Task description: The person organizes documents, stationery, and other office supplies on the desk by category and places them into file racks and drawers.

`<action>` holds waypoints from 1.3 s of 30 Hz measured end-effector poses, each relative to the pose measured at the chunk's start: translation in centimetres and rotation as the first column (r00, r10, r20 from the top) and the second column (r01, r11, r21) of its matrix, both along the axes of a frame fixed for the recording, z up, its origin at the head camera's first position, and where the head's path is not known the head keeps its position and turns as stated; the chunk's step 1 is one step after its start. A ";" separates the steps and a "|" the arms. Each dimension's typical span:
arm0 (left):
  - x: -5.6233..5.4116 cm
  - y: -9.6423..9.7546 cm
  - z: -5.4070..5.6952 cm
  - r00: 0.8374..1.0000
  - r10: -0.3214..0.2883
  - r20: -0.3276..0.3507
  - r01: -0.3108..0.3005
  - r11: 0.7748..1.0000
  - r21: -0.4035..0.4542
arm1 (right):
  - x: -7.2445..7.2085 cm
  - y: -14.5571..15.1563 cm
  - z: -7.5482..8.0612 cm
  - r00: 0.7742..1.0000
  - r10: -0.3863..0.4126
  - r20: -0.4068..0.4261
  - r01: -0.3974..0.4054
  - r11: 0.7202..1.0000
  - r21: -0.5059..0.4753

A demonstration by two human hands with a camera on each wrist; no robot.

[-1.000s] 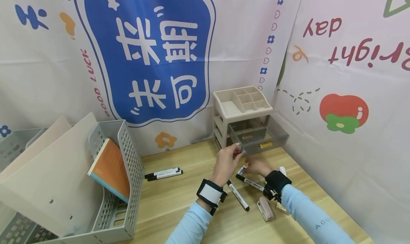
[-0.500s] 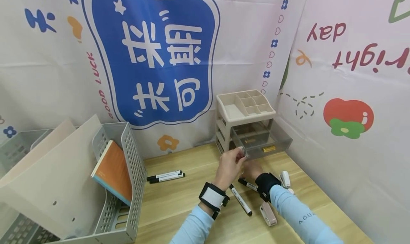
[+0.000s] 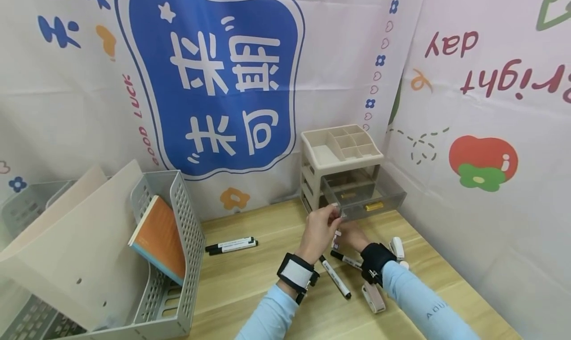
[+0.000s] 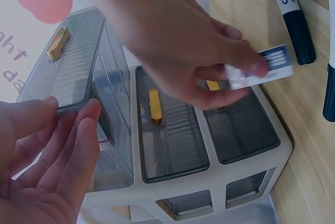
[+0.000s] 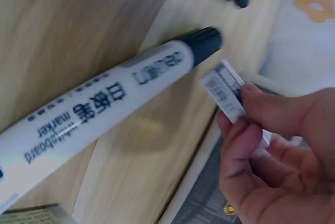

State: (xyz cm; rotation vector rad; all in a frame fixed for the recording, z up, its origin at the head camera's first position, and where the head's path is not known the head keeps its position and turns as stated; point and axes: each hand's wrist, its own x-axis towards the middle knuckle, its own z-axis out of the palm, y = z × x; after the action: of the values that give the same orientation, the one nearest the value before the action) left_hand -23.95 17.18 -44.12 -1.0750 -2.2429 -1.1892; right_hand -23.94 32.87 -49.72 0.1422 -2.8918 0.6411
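My left hand (image 3: 317,231) pinches the front corner of the pulled-out clear grey drawer (image 4: 68,80), thumb on one side and fingers under the edge. That drawer, with its gold handle (image 3: 373,206), juts from the top tier of a cream desktop organizer (image 3: 312,166). In my right hand (image 5: 282,145) is a small white-and-blue block with a barcode (image 5: 224,90), pinched between thumb and fingers. It overlaps the lower drawers' fronts in the left wrist view. The right hand is low in front of the organizer, below the open drawer. Close by lies a whiteboard marker (image 5: 104,109).
Another marker (image 3: 335,278) lies near my left wrist, and a pink stapler (image 3: 373,298) is closer to me. A white stapler (image 3: 396,248) sits by the right wall. To the left, two markers (image 3: 232,245) lie beside a grey file holder (image 3: 189,231) with an orange book (image 3: 160,236).
The right hand shifted left and then slightly back, with the small block turned more upright. The left hand keeps its pinch on the drawer corner. The head view has moved slightly.
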 end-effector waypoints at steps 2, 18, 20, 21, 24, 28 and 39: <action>0.0 -0.1 0.0 1.000 0.000 0.004 0.000 1.000 0.012 | 0.4 0.1 0.3 1.000 0.006 -0.017 -0.007 0.998 -0.067; 0.3 0.1 -0.4 1.000 0.010 0.026 -0.010 1.000 -0.011 | 6.9 0.8 3.8 0.983 0.179 -0.035 -0.182 0.966 -0.183; 0.2 0.1 -0.3 0.999 0.010 0.032 -0.010 1.000 -0.002 | 7.8 0.7 5.6 0.980 0.197 0.008 -0.190 0.954 -0.230; 0.2 0.1 -0.2 0.999 0.010 0.033 -0.010 1.000 0.002 | 8.2 0.6 6.6 0.978 0.205 0.025 -0.192 0.948 -0.255; 0.1 0.0 0.0 0.999 0.005 0.047 -0.005 1.000 0.014 | 9.0 0.5 9.7 0.975 0.220 0.029 -0.199 0.926 -0.321; 0.0 -0.1 0.3 0.998 0.001 0.062 -0.002 1.000 0.017 | 8.6 0.9 13.5 0.984 0.166 -0.064 -0.177 0.934 -0.310; 0.2 -0.2 0.2 0.998 0.005 0.055 -0.004 1.000 -0.007 | 2.4 2.1 17.0 0.993 0.112 -0.044 -0.118 0.977 -0.177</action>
State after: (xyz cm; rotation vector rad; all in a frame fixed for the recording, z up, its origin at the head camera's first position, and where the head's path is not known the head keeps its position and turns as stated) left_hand -23.73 16.98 -43.89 -1.0514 -2.2918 -1.2243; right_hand -21.58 35.00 -32.70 0.2950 -2.7919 0.9058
